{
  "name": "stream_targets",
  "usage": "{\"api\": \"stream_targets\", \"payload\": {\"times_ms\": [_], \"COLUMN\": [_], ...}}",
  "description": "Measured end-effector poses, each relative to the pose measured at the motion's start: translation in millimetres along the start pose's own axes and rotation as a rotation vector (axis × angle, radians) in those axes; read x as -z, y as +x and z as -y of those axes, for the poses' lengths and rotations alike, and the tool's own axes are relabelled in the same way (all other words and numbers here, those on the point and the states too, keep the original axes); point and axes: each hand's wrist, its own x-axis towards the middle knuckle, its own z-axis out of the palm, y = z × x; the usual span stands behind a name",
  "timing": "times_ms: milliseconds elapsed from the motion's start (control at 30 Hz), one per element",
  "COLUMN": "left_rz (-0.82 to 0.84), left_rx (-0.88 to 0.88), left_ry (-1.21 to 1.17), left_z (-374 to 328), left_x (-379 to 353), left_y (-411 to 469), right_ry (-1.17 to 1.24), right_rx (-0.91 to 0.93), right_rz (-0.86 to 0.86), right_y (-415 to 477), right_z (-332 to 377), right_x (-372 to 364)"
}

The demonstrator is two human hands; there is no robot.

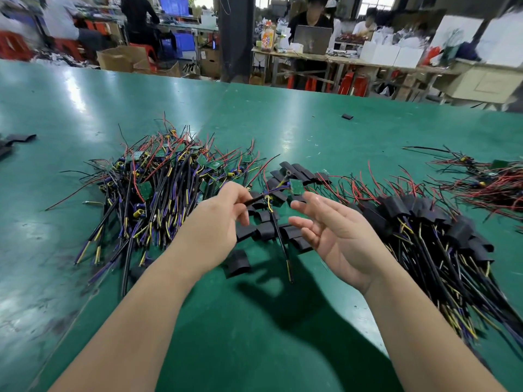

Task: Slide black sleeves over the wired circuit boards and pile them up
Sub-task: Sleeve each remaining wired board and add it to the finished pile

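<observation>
Table (pixel 254 123): green, glossy, and it carries all the work.
Bare pile (pixel 158 188): wired circuit boards without sleeves, heaped left of centre. Their black cables run mostly toward the near edge, and thin red leads fan out at the far side.
Sleeved pile (pixel 424 230): on the right, boards already covered in black. The sleeved ends lie at the far side, and the cables with their yellow and blue cores trail toward the near right.
Loose sleeves (pixel 266 230): short, flat black tubes scattered between the two piles, under the hands.
Left hand (pixel 215 222): raised above the table, thumb and forefinger pinching the held piece's black cable.
Right hand (pixel 339 233): palm up, fingers spread and relaxed, holding nothing, just beside the board.
Held board (pixel 296 187): small, green and unsleeved, in the air between the hands. It points up and to the right, with its long axis slanting from the left fingertips.
</observation>
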Motion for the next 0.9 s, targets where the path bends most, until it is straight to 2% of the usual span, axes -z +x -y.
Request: {"api": "stream_targets", "payload": {"times_ms": [100,200,367,533,767,833,900], "left_rz": [0.037,0.081,0.125,0.165,0.001,-0.050,-0.056], "left_rx": [-0.049,-0.086,-0.087,-0.159,-0.298,-0.315,-0.244], "left_ry": [-0.032,-0.026,0.125,0.032,0.184,0.128,-0.036], "left_z": [-4,-8,-8,-21,-30,-34,-36], "left_x": [0,1,3,-2,-5,-6,-5], "left_y": [-1,-2,-5,-7,-9,-9,-10], "right_ry": [0.077,0.152,0.037,-0.084,-0.138,-0.117,-0.095], "right_rx": [-0.041,0.024,0.097,0.131,0.193,0.208,0.226], "right_rz": [0.036,0.048,0.044,0.154,0.114,0.108,0.114], "right_y": [0,-1,-1,-4,-5,-5,-6], "right_z": [5,6,3,-3,-6,-5,-3], "right_x": [2,3,4,1,-3,-5,-6]}}
